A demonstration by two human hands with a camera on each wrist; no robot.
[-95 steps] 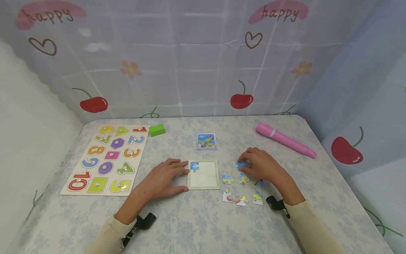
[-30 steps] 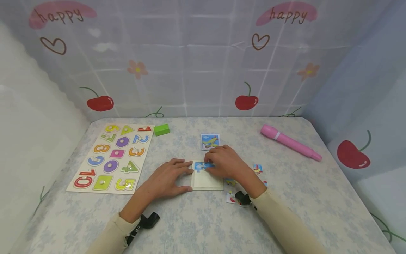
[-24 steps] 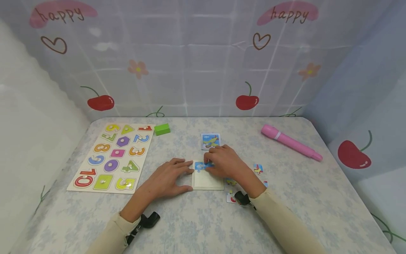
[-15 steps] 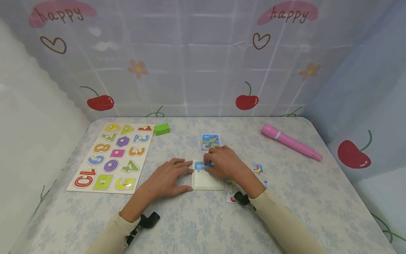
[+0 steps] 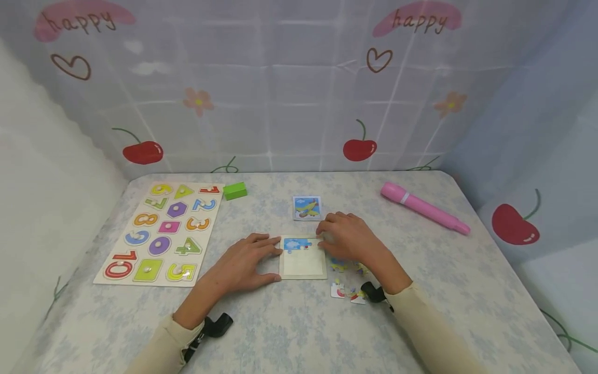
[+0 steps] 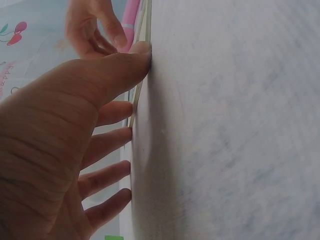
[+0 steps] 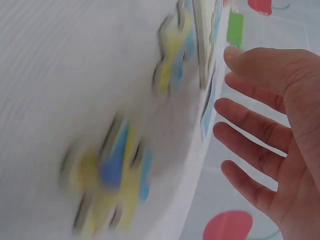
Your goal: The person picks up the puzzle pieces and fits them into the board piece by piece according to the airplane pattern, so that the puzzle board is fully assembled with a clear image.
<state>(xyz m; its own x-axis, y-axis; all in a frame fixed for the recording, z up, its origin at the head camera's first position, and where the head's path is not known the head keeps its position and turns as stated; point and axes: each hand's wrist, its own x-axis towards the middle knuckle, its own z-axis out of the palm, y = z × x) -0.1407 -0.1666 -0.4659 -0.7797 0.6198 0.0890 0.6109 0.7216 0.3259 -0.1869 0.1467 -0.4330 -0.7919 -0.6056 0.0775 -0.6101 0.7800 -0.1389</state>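
Observation:
A small square puzzle tray (image 5: 303, 266) lies on the table in the head view. Blue sky jigsaw pieces (image 5: 294, 244) sit along its top, in the left and middle. My left hand (image 5: 240, 264) rests with fingers spread against the tray's left edge, thumb at the lower corner. Above the tray's right edge is my right hand (image 5: 352, 238); the right wrist view shows its fingers apart and holding nothing. Loose jigsaw pieces lie below it, among them a yellow-and-blue piece (image 7: 172, 57) and another yellow-and-blue piece (image 7: 115, 172), blurred. My right hand and wrist hide part of the loose group.
An airplane picture card (image 5: 307, 208) lies behind the tray. To the left are a number-and-shape board (image 5: 159, 234) and a green block (image 5: 235, 190). A pink pen-shaped stick (image 5: 425, 208) lies at the back right. A printed curtain (image 5: 299, 93) hangs behind the table.
My right hand picked up a blue piece from the right and brought it to the tray's top middle. It has since let go and moved back right. The left hand stayed at the tray.

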